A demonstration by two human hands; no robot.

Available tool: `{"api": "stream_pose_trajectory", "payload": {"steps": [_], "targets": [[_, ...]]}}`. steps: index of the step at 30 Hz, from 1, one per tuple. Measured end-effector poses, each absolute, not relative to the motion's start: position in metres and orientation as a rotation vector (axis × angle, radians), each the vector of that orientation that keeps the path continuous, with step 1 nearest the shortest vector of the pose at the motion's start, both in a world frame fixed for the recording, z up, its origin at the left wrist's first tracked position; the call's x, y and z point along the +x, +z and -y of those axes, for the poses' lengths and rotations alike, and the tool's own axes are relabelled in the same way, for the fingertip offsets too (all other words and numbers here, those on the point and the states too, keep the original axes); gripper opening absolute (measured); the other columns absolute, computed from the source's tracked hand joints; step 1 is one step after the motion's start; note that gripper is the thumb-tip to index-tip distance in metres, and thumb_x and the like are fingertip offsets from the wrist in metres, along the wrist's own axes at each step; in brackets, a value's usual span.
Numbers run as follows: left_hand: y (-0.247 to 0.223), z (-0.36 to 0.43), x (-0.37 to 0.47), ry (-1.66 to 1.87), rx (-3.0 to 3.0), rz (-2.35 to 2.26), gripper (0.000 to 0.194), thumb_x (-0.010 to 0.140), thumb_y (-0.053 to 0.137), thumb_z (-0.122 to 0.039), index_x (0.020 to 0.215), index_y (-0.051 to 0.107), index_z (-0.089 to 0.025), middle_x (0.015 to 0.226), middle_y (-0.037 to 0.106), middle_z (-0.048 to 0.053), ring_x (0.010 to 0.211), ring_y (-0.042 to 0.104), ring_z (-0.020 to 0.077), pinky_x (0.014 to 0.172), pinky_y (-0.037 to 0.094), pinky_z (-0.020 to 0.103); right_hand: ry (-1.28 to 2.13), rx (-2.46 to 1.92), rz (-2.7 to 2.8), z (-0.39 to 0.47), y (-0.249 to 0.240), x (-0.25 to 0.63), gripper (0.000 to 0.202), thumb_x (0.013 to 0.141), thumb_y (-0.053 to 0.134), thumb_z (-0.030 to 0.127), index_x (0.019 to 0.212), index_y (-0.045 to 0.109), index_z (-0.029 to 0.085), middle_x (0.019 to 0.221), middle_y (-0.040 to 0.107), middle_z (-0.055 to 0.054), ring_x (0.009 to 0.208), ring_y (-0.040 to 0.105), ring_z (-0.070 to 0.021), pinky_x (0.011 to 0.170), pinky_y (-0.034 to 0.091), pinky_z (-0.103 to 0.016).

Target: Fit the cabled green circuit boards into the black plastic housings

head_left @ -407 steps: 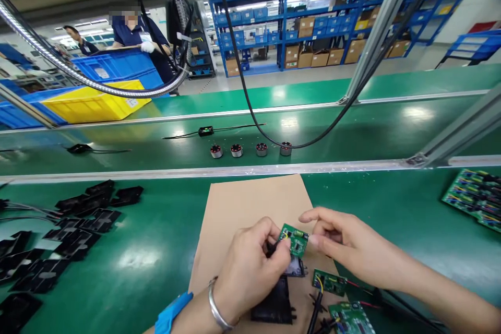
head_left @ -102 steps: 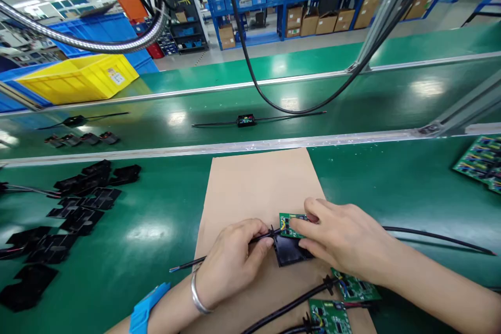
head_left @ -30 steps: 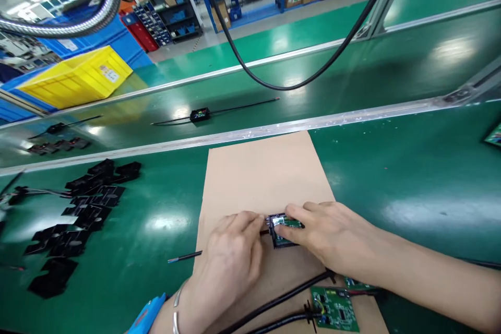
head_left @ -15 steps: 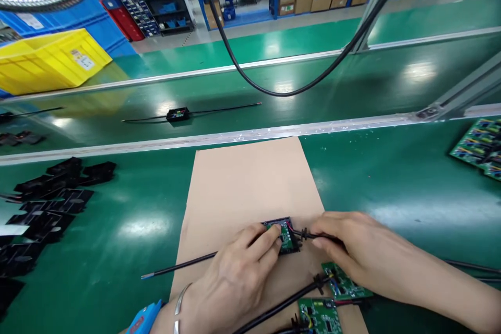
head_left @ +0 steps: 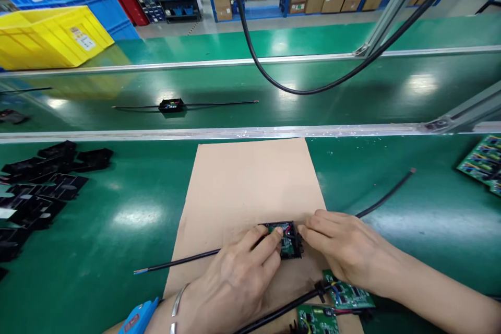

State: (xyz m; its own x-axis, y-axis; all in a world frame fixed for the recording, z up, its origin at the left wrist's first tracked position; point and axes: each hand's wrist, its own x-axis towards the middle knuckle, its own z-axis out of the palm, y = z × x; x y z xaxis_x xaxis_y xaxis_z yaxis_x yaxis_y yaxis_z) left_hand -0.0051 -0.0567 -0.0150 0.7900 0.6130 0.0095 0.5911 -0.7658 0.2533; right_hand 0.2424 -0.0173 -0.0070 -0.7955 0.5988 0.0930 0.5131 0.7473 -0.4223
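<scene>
A small black case (head_left: 298, 250) with a green circuit board (head_left: 288, 244) inside lies on a cardboard sheet (head_left: 250, 182). My left hand (head_left: 238, 269) grips it from the left, fingertips on the board. From under that hand a black cable (head_left: 176, 262) runs left to stripped blue-tipped wires. My right hand (head_left: 348, 245) is closed at the case's right end, its fingers pinching a second black cable (head_left: 385, 199), which sticks out behind the hand towards the upper right. The pinched section is hidden by the fingers. Close below lie two loose circuit boards (head_left: 354, 296) with cables attached.
Black cases (head_left: 50, 182) are spread at left. More circuit boards (head_left: 483, 164) lie at far right. Beyond a metal rail (head_left: 235, 133) sits a cabled black case (head_left: 171, 106). A black cable (head_left: 297, 91) hangs overhead; a yellow bin (head_left: 55, 36) stands at back left.
My right hand has moved slightly left, against the case's end. The right cable's free end now points up and right behind the hand. My left hand stays on the case.
</scene>
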Motion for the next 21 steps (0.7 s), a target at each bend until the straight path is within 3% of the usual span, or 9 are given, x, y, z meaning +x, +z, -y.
{"api": "stream_pose_trajectory", "payload": {"steps": [6,9,13,18,21], "targets": [[-0.008,0.055,0.004,0.090,2.620,-1.011,0.058,0.084,0.043,-0.009,0.141,0.036,-0.012,0.129,0.055,0.009,0.107,0.052,0.0253,0.093,0.051,0.042,0.335,-0.826,2.931,0.021,-0.007,0.234,0.013,0.086,0.048,0.007,0.085,0.054,0.018,0.082,0.055,-0.003,0.075,0.048,-0.0202,0.061,0.037,-0.034],[-0.002,0.052,0.012,0.013,2.644,-1.012,0.052,0.081,0.043,-0.009,0.133,0.045,-0.009,0.122,0.057,0.011,0.100,0.051,0.0266,0.091,0.049,0.045,0.163,-0.826,3.005,0.022,-0.007,0.230,0.006,0.082,0.054,0.014,0.087,0.055,0.019,0.082,0.056,-0.004,0.074,0.048,-0.0225,0.061,0.038,-0.037],[-0.001,0.049,0.016,-0.023,2.662,-1.000,0.045,0.079,0.044,-0.011,0.123,0.053,-0.009,0.115,0.059,0.010,0.092,0.051,0.0264,0.086,0.048,0.047,0.044,-0.795,3.007,0.025,-0.012,0.233,0.011,0.081,0.053,0.014,0.090,0.059,0.017,0.084,0.058,-0.006,0.074,0.049,-0.0232,0.061,0.037,-0.037],[-0.008,0.052,0.010,0.064,2.669,-1.028,0.061,0.080,0.043,-0.011,0.141,0.036,-0.010,0.127,0.054,0.011,0.106,0.049,0.0275,0.095,0.041,0.044,0.075,-0.869,2.792,0.024,-0.023,0.248,0.026,0.093,0.041,0.014,0.113,0.059,0.012,0.093,0.062,-0.010,0.083,0.051,-0.0225,0.071,0.038,-0.038],[-0.011,0.055,0.010,0.033,2.706,-1.028,0.064,0.082,0.041,-0.011,0.145,0.030,-0.010,0.128,0.054,0.010,0.104,0.049,0.0271,0.094,0.040,0.044,0.128,-0.874,2.708,0.023,-0.027,0.249,0.026,0.097,0.038,0.015,0.110,0.060,0.013,0.092,0.062,-0.009,0.082,0.051,-0.0206,0.074,0.037,-0.037]]}}
